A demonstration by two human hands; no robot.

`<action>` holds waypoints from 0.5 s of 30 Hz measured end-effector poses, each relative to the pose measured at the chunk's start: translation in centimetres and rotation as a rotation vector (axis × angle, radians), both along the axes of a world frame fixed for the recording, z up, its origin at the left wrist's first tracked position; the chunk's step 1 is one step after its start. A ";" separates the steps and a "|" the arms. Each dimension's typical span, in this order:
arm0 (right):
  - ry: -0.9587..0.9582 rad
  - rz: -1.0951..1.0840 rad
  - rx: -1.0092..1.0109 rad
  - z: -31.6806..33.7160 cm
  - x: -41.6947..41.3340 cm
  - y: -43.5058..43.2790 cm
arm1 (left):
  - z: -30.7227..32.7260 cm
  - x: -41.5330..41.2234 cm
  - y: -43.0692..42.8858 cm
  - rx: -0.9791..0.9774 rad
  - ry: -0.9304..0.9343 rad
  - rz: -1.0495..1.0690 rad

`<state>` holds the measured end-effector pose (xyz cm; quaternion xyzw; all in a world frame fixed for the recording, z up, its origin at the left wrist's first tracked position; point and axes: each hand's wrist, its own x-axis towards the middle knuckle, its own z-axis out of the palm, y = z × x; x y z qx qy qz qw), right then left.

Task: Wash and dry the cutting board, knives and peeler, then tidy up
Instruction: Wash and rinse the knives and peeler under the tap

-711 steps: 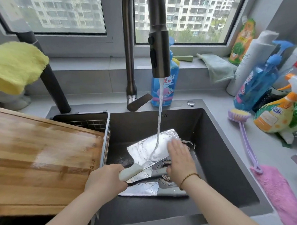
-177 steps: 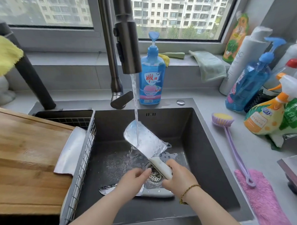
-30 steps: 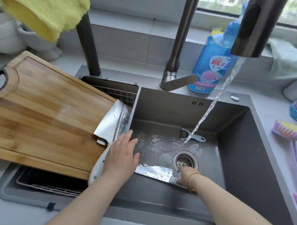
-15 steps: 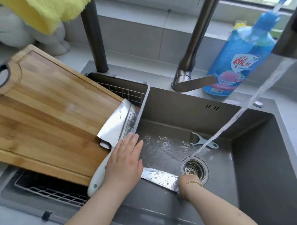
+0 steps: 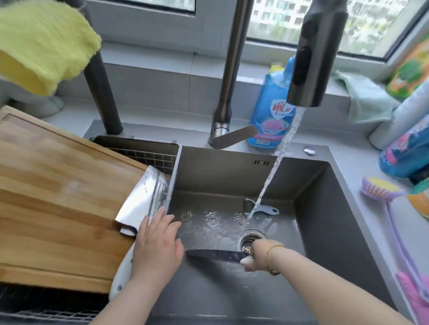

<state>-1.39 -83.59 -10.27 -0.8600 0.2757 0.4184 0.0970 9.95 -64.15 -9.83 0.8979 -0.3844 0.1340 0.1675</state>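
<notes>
The wooden cutting board [image 5: 50, 194] lies over the drain basket at the left. A cleaver [image 5: 142, 202] with a white handle leans against the board's right edge. My left hand [image 5: 157, 248] lies over it with straight fingers. Low in the dark sink [image 5: 334, 230], beside the drain, my right hand [image 5: 258, 255] grips the white handle of a second knife [image 5: 217, 255], whose blade points left. A pale blue peeler [image 5: 264, 209] rests on the sink floor under the running water.
The tap [image 5: 314, 47] hangs over the sink with water flowing. A blue soap bottle [image 5: 272, 110] stands behind it. A yellow cloth [image 5: 36, 44] hangs at the upper left. Spray bottles [image 5: 412, 148], a purple brush [image 5: 392, 216] and a pink cloth [image 5: 426, 298] crowd the right counter.
The view has swung right and back. My right hand has tilted the second knife, so its blade now looks dark. My left hand stays on the cleaver.
</notes>
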 end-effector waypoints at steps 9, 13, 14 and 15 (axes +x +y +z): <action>-0.445 -0.765 0.282 6.6 -4.2 -0.3 | 1.7 -1.1 0.3 -0.150 0.047 -0.130; -0.793 -1.302 0.712 5.8 -4.9 1.8 | 4.3 -4.3 -1.5 0.000 0.616 -0.193; -0.843 -1.361 0.809 5.7 -4.8 2.3 | 4.8 -5.3 -2.2 0.103 0.793 -0.205; -0.877 -1.384 0.880 5.7 -4.6 2.8 | 5.1 -6.2 -3.0 0.145 0.967 -0.225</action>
